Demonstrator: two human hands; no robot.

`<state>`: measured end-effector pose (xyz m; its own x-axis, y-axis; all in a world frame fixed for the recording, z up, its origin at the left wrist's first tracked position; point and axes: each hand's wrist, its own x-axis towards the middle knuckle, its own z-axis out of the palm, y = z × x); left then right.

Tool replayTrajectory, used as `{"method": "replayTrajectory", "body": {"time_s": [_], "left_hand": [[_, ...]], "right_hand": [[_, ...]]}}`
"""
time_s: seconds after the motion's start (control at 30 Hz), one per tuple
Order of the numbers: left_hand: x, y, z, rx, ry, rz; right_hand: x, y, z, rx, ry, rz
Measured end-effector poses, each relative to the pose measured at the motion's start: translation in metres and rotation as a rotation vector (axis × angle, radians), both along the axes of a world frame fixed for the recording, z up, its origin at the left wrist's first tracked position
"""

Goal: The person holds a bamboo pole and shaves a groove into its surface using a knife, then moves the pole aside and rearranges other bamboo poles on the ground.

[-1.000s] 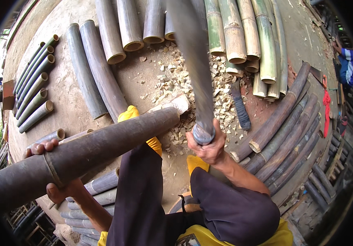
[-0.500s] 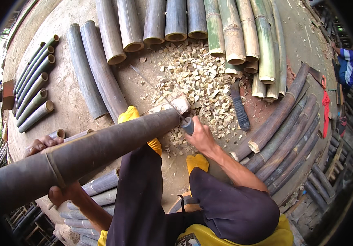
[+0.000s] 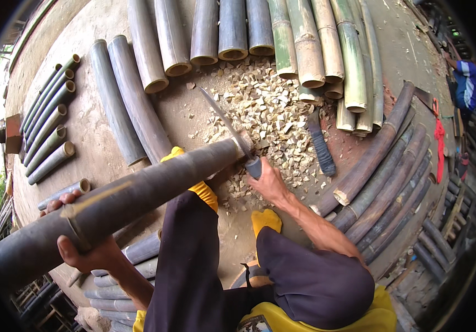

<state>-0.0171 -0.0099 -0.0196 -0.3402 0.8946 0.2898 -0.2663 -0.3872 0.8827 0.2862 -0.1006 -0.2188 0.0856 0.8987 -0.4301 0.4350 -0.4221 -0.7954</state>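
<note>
A thick dark bamboo tube point(image 3: 144, 191) slants across my lap side, from the lower left to the middle. My left hand point(image 3: 88, 252) wraps around it near a node ring, thumb below and fingertips over the far side. Gripped in my right hand point(image 3: 274, 185) is a long knife point(image 3: 221, 116) with a dark wrapped handle. Its blade points up and left, close beside the tube's far end. That end lies over a wooden block point(image 3: 245, 141), mostly hidden. The tube crosses over my yellow-socked left foot point(image 3: 203, 195).
Pale bamboo chips point(image 3: 276, 110) lie heaped beyond my hands. Dark bamboo tubes point(image 3: 204, 33) and green ones point(image 3: 307, 39) stand in a row behind them. A second wrapped handle point(image 3: 321, 144) rests by the chips. More bamboo lengths point(image 3: 381, 155) are stacked at right; another person point(image 3: 466, 86) is at far right.
The tube has been turned, bringing a pale streak on its skin into view, and its far end has shifted slightly left. The knife has rotated to show more blade, its tip moving right.
</note>
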Motion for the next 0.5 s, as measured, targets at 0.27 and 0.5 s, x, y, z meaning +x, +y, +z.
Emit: {"method": "replayTrajectory", "body": {"time_s": [0.27, 0.5], "left_hand": [[-0.025, 0.001, 0.002, 0.061, 0.07, -0.15], [-0.029, 0.005, 0.003, 0.116, 0.071, -0.26]], "right_hand": [[-0.002, 0.013, 0.095, 0.682, 0.021, -0.125], [0.013, 0.004, 0.014, 0.062, -0.065, 0.021]]}}
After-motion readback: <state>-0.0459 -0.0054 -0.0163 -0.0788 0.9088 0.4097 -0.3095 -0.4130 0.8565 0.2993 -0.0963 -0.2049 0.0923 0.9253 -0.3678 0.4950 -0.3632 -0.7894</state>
